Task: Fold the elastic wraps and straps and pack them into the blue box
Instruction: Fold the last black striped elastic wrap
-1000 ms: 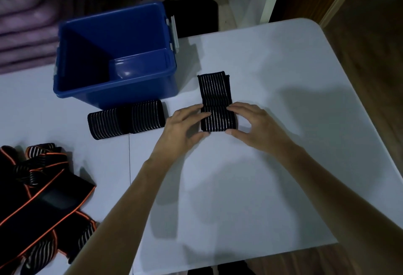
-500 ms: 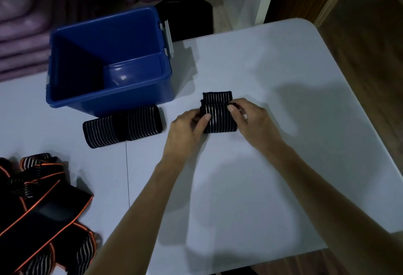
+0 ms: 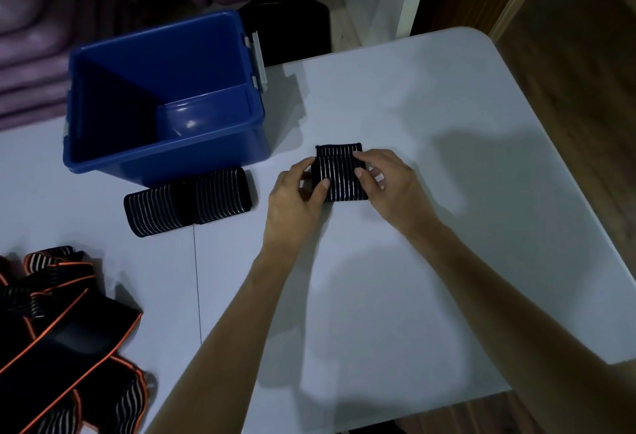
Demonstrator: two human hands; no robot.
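A black elastic wrap with white stripes [image 3: 340, 175] lies folded into a short block on the white table [image 3: 447, 158]. My left hand [image 3: 296, 196] grips its left edge, thumb on top. My right hand [image 3: 389, 182] holds its right edge, fingers over the upper corner. The blue box [image 3: 165, 144] stands open at the back left; I see nothing inside it. A second folded striped wrap [image 3: 189, 206] lies in front of the box. A tangle of black straps with orange edging [image 3: 58, 340] sits at the near left.
A black object [image 3: 292, 27] stands on the floor behind the table by the box. Purple mats [image 3: 31, 37] are stacked at the back left. The table's right edge borders a wooden floor [image 3: 585, 89].
The wrap was a long strip a second ago; both hands have folded it over into a block about half as long. The view has shifted slightly.
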